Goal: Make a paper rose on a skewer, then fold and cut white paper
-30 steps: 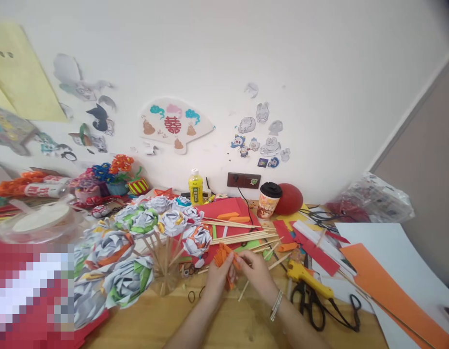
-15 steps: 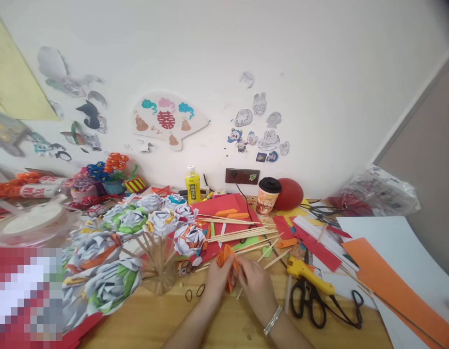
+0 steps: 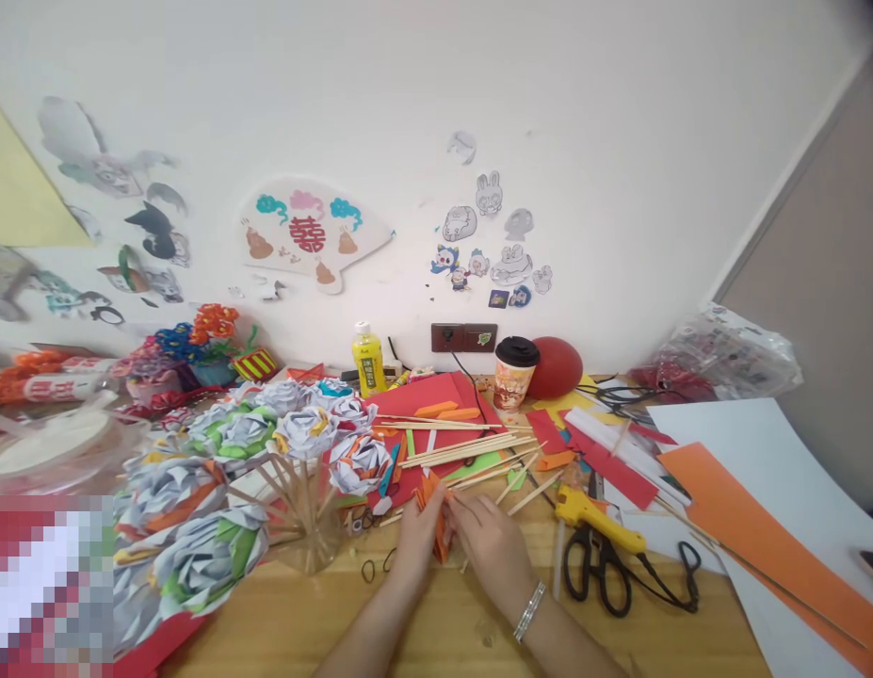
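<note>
Between my two hands is a piece of folded orange paper [image 3: 440,541], partly hidden by the fingers. My left hand [image 3: 416,532] grips it from the left, thumb on top. From the right, the fingers of my right hand [image 3: 487,537] pinch its edge; a silver bracelet [image 3: 530,612] is on that wrist. Just beyond the hands lie thin wooden sticks [image 3: 471,450] on red paper [image 3: 436,391]. Black-handled scissors [image 3: 597,570] and a yellow glue gun [image 3: 598,520] lie right of my right hand.
Paper roses [image 3: 210,556] fill the left side, beside a clear jar [image 3: 310,546] of sticks. A yellow bottle [image 3: 369,363], a lidded paper cup [image 3: 513,377] and a red balloon [image 3: 557,367] stand along the wall. Orange paper [image 3: 753,537] lies on white sheets [image 3: 733,424] at right.
The view has shifted slightly, so the background sits a little further left. Both hands stay on the orange paper, with the fingers slightly repositioned and the paper turned a little.
</note>
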A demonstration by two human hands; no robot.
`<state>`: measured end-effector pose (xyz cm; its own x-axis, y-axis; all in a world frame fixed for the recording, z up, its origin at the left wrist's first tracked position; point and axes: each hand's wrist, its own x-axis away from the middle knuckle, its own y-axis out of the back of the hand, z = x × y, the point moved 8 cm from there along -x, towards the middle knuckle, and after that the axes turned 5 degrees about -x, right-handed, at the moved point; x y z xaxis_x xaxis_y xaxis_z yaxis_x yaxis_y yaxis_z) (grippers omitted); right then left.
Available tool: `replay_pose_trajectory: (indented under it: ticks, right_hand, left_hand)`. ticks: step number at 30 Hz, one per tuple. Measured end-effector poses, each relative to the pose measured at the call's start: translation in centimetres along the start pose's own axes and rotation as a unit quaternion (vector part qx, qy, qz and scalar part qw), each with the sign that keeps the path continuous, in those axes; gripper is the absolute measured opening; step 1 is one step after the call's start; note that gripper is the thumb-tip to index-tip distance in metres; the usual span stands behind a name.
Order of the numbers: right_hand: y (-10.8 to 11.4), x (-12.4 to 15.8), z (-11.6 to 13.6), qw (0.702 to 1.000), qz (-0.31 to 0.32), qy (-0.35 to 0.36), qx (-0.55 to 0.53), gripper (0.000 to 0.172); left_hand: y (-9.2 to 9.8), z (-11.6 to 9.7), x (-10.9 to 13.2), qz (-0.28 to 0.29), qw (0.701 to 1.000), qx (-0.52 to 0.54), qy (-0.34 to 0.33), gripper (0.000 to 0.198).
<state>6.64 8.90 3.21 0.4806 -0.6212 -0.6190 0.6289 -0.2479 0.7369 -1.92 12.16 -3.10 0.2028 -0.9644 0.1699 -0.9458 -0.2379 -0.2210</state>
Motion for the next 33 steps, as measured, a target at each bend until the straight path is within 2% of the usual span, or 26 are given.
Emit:
replay_pose_trajectory:
  ticks: [6, 8, 10, 12, 14, 17, 19, 24, 28, 33]
  right_hand:
    - [0.6, -0.5, -0.6, 0.996, 0.03, -0.088, -0.005, 0.018]
    - [0.8, -0.4, -0.9, 0.992, 0.018, -0.116, -0.043, 0.02]
    - [1.4, -0.2, -1.6, 0.981, -0.023, -0.159, -0.108, 0.022]
    - [1.9, 0.2, -2.7, 0.955, -0.076, -0.22, -0.184, 0.022]
    - [1.7, 0.6, -3.7, 0.916, -0.105, -0.274, -0.274, 0.019]
    - [0.3, 0.9, -4.2, 0.853, -0.094, -0.317, -0.405, 0.014]
    - [-0.6, 1.0, -4.4, 0.828, -0.083, -0.33, -0.446, 0.014]
    - [-0.9, 1.2, -4.6, 0.828, -0.084, -0.333, -0.442, 0.016]
    - [-0.9, 1.2, -4.6, 0.812, -0.097, -0.331, -0.471, 0.016]
    - [-0.8, 1.1, -4.6, 0.827, -0.086, -0.319, -0.455, 0.014]
  left_hand:
    - [-0.2, 0.0, -0.4, 0.024, 0.999, -0.031, -0.02, 0.048]
    - [-0.3, 0.0, -0.3, 0.032, 0.999, -0.03, -0.021, 0.048]
    - [-0.3, -0.2, -0.2, 0.033, 0.999, -0.02, -0.022, 0.046]
    - [-0.3, -0.4, 0.0, 0.03, 0.999, 0.002, -0.024, 0.044]
    - [-0.3, -0.5, 0.2, 0.028, 0.999, 0.032, -0.024, 0.044]
    - [-0.2, -0.3, 0.5, 0.024, 0.997, 0.076, -0.013, 0.041]
    - [-0.4, -0.2, 0.7, 0.025, 0.995, 0.099, -0.001, 0.039]
    - [-1.4, -0.3, 1.5, 0.052, 0.987, 0.15, 0.037, 0.042]
    - [-2.0, -0.4, 1.9, 0.069, 0.976, 0.194, 0.066, 0.037]
    - [-2.3, -0.1, 2.2, 0.088, 0.963, 0.238, 0.09, 0.03]
